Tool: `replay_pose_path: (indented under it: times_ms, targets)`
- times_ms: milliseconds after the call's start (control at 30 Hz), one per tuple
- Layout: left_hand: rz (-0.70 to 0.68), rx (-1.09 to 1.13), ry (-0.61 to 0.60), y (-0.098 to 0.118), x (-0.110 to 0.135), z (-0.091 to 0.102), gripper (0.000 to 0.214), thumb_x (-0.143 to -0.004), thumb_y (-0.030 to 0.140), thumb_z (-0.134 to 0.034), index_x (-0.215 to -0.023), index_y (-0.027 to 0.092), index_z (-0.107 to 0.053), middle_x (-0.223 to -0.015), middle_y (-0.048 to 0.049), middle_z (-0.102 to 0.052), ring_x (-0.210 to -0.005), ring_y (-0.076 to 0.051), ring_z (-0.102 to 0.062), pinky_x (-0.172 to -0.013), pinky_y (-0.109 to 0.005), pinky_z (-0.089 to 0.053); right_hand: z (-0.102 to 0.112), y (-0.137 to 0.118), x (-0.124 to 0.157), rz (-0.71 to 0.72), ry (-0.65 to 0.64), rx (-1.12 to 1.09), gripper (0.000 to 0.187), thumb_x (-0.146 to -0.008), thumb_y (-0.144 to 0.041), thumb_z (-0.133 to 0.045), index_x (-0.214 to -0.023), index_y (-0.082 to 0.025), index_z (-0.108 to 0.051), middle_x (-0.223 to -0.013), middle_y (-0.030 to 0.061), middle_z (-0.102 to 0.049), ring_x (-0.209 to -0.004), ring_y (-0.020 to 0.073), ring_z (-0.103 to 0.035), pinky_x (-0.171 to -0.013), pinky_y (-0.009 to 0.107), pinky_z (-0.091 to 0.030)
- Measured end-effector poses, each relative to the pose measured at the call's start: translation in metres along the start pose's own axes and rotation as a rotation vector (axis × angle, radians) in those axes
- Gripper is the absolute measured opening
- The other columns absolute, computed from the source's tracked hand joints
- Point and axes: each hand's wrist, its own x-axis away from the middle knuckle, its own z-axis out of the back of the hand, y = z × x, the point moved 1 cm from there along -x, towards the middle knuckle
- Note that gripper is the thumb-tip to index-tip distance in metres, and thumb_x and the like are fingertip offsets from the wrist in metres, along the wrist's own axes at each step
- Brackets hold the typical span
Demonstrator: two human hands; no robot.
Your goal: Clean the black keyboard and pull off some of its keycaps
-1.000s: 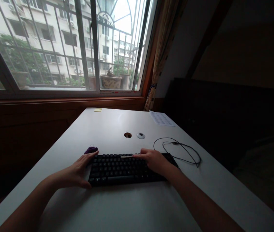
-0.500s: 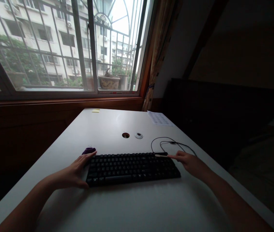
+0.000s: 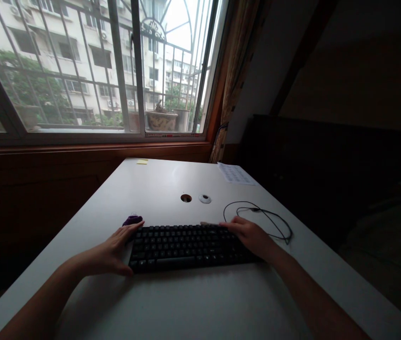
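Note:
A black keyboard (image 3: 186, 245) lies across the white desk (image 3: 193, 302). My left hand (image 3: 113, 252) rests against the keyboard's left end, thumb at the front corner and fingers stretched along the side. My right hand (image 3: 252, 236) lies over the keyboard's right part, fingers pinched on a thin pale stick (image 3: 209, 223) that points left along the top row of keys. A small purple object (image 3: 132, 220) sits just beyond my left fingertips.
A black cable (image 3: 264, 222) loops on the desk right of the keyboard. Behind it are a round cable hole (image 3: 186, 198) and its white cap (image 3: 204, 199). A printed sheet (image 3: 236, 173) and a yellow note (image 3: 142, 161) lie near the window.
My right hand with the stick swept right to the keyboard's far end, then came back left over its right part. My left hand stayed put.

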Motion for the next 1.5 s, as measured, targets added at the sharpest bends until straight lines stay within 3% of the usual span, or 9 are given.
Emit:
replay_pose_path:
  times_ms: [367,500,600,700,867,1267,1500]
  targets:
    - [-0.032,-0.027,0.004,0.004,0.000,0.001,0.132,-0.065,0.034,-0.094,-0.170,0.034,-0.016,-0.169,-0.0170,-0.028,-0.155,-0.048,-0.026,-0.125,-0.069,-0.027,-0.072,-0.121,-0.091,0.251,-0.118,0.021,0.062,-0.095,-0.006,-0.050,-0.142,-0.043,-0.066,-0.116,0.0017,-0.071,-0.083,0.0122,-0.064,-0.078,0.024,-0.048]
    - [-0.057,-0.040,0.013,0.006,0.000,0.000,0.131,-0.067,0.038,-0.094,-0.170,0.035,-0.014,-0.169,-0.0171,-0.030,-0.155,-0.047,-0.028,-0.124,-0.068,-0.030,-0.084,-0.155,-0.109,0.241,-0.168,0.094,0.063,-0.096,-0.009,-0.049,-0.146,-0.044,-0.063,-0.125,0.0024,-0.069,-0.087,0.0139,-0.066,-0.079,0.026,-0.049]
    - [-0.078,-0.051,0.022,0.006,0.000,0.000,0.129,-0.068,0.037,-0.093,-0.170,0.035,-0.014,-0.169,-0.0171,-0.031,-0.155,-0.047,-0.029,-0.124,-0.066,-0.031,-0.085,-0.165,-0.113,0.214,-0.204,0.142,0.062,-0.097,-0.011,-0.048,-0.148,-0.044,-0.061,-0.129,0.0026,-0.068,-0.090,0.0155,-0.067,-0.080,0.028,-0.050]
    - [-0.065,-0.056,0.015,0.006,-0.001,0.000,0.130,-0.066,0.034,-0.093,-0.170,0.035,-0.014,-0.169,-0.0168,-0.029,-0.155,-0.047,-0.028,-0.124,-0.066,-0.031,-0.081,-0.158,-0.110,0.196,-0.202,0.156,0.063,-0.095,-0.010,-0.049,-0.146,-0.045,-0.062,-0.128,0.0020,-0.069,-0.089,0.0156,-0.068,-0.079,0.028,-0.049]
    - [-0.050,-0.034,0.011,0.002,-0.001,0.000,0.131,-0.064,0.033,-0.094,-0.170,0.036,-0.016,-0.170,-0.0158,-0.027,-0.155,-0.049,-0.027,-0.124,-0.069,-0.029,-0.071,-0.127,-0.095,0.157,-0.152,0.155,0.063,-0.091,-0.007,-0.051,-0.139,-0.044,-0.069,-0.119,0.0015,-0.072,-0.083,0.0144,-0.065,-0.075,0.026,-0.046]
    - [-0.003,-0.008,-0.001,0.001,-0.001,0.000,0.132,-0.063,0.035,-0.095,-0.170,0.036,-0.018,-0.169,-0.0159,-0.029,-0.154,-0.050,-0.027,-0.125,-0.071,-0.025,-0.033,-0.042,-0.028,-0.009,-0.072,0.078,0.061,-0.090,-0.004,-0.047,-0.133,-0.037,-0.075,-0.105,0.0024,-0.071,-0.085,0.0142,-0.066,-0.080,0.024,-0.047]
    - [-0.052,-0.008,0.002,-0.002,0.000,0.000,0.129,-0.067,0.036,-0.093,-0.170,0.037,-0.015,-0.169,-0.0161,-0.029,-0.153,-0.050,-0.028,-0.124,-0.072,-0.028,-0.008,0.010,0.010,-0.108,0.054,0.056,0.056,-0.087,-0.010,-0.048,-0.126,-0.033,-0.079,-0.100,0.0035,-0.070,-0.086,0.0174,-0.065,-0.084,0.029,-0.051]
